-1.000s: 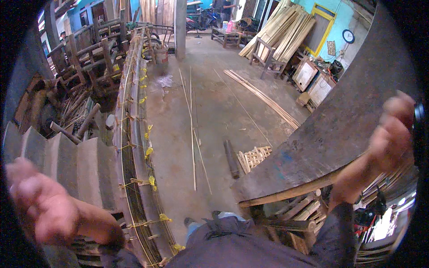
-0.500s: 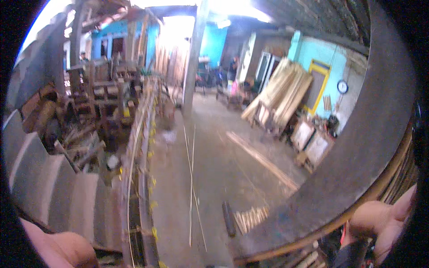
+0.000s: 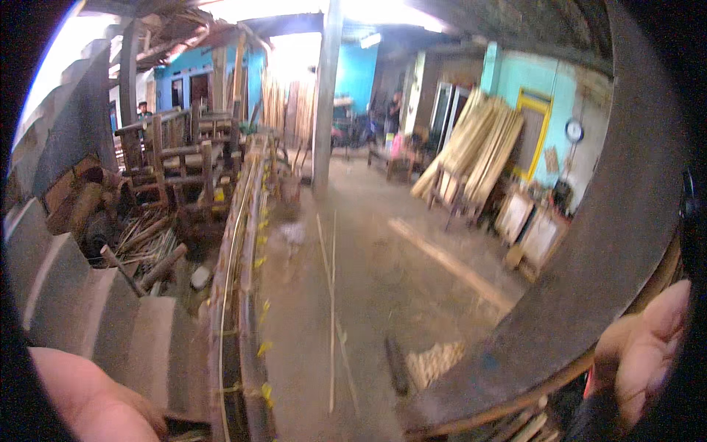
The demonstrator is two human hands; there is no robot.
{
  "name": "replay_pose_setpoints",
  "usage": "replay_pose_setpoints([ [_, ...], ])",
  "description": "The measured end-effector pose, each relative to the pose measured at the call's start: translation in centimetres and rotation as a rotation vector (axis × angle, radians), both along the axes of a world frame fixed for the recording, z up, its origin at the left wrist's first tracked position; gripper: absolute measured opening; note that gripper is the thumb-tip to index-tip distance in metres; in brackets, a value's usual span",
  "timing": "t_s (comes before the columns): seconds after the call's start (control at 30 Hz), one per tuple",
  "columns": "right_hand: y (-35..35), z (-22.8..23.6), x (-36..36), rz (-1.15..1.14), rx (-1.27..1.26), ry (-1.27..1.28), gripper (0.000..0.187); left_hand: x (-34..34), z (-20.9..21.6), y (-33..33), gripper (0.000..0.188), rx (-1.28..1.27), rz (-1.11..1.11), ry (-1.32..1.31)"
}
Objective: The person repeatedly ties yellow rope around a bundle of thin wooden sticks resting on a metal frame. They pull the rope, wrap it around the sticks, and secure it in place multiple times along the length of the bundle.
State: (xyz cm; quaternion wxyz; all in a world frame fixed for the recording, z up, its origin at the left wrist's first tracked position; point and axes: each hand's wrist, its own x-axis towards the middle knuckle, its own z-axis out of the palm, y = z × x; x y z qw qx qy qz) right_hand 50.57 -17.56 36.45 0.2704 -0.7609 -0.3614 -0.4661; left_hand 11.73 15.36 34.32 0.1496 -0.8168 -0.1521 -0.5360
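My left hand (image 3: 96, 398) shows as a blurred, rounded patch of skin at the lower left rim, close in front of the grey ridged sheet (image 3: 110, 320). Its fingers cannot be made out. At the lower right rim my right hand (image 3: 641, 361) is raised beside the dark wide board (image 3: 567, 317). Only part of it is in the picture, and how its fingers are set is unclear. No held thing can be seen in either hand.
Long poles with yellow ties (image 3: 250, 295) run ahead on the left, past wooden frames (image 3: 177, 166). A grey post (image 3: 326, 110) stands mid-room. Thin strips (image 3: 331, 317) and a plank (image 3: 449, 261) lie on the floor. Bamboo slats (image 3: 475, 147) lean at right. A person (image 3: 395, 110) is far back.
The whole view has shifted, so the room's contents sit slightly right and lower. My right hand has moved outward to the right and shows differently; my left hand stays near the lower left rim.
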Motion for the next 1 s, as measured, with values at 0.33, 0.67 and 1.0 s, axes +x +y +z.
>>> replay_pose_setpoints([
  [0.33, 2.3, -1.4, 1.6, 0.095, -0.005, -0.031, 0.026, 2.1, 0.5, -0.5, 0.038, 0.001, 0.014, 0.050],
  [0.67, 5.7, -3.5, 1.2, 0.195, 0.021, -0.086, 0.029, 2.8, 0.9, -0.9, 0.038, 0.026, 0.072, 0.080],
  [1.0, 22.9, -20.2, -0.4, 0.876, 0.304, 0.332, 0.033, 3.8, -13.0, 3.6, 0.038, -0.208, -0.078, -0.195],
])
